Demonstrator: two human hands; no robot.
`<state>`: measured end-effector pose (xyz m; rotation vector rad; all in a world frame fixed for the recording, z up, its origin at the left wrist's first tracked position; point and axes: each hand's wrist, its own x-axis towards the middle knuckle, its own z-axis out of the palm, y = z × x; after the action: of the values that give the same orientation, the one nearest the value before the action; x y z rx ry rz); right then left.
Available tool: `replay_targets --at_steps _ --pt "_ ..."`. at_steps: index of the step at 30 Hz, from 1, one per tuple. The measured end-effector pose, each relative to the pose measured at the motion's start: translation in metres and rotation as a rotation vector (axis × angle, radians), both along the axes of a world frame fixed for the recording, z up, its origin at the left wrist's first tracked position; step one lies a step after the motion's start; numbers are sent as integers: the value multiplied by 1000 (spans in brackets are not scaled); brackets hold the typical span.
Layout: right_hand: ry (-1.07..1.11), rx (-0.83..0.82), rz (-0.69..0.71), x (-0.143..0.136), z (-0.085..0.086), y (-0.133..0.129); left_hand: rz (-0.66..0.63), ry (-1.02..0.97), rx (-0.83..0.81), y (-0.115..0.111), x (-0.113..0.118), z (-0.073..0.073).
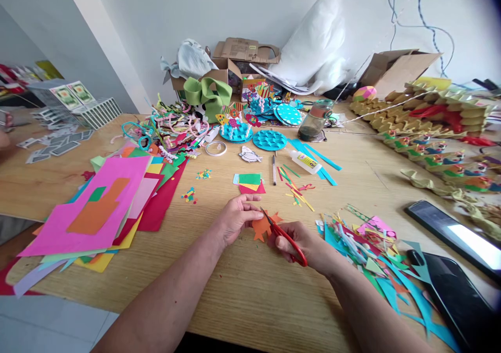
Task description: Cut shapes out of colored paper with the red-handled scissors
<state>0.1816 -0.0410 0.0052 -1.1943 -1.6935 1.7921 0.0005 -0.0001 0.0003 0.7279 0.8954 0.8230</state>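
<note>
My left hand pinches an orange paper cutout with a jagged, spiky outline, above the middle of the table. In my right hand is a pair of red-handled scissors, fingers wrapped round the handles. The dark blades point up and left and lie over the cutout; whether they are biting into the paper I cannot tell. Just beyond my hands lies a small stack of coloured paper pieces. A pen and thin paper strips are to its right.
Coloured paper sheets are piled at the left. Paper scraps and two phones lie at the right. Further back are a glue bottle, blue scalloped discs, a glass jar, pipe cleaners and egg cartons.
</note>
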Motion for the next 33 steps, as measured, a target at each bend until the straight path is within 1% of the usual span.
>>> replay_targets --at_steps 7,13,26,33 --pt "-6 -4 -12 1 -2 0 -4 -8 -8 0 0 -1" --pt "-28 -9 -22 2 -3 1 26 -13 -3 1 0 -2" --pt "-39 -16 -20 1 1 -1 3 14 2 1 0 -3" --pt "-24 -26 -16 1 -1 0 5 14 -4 1 0 -3"
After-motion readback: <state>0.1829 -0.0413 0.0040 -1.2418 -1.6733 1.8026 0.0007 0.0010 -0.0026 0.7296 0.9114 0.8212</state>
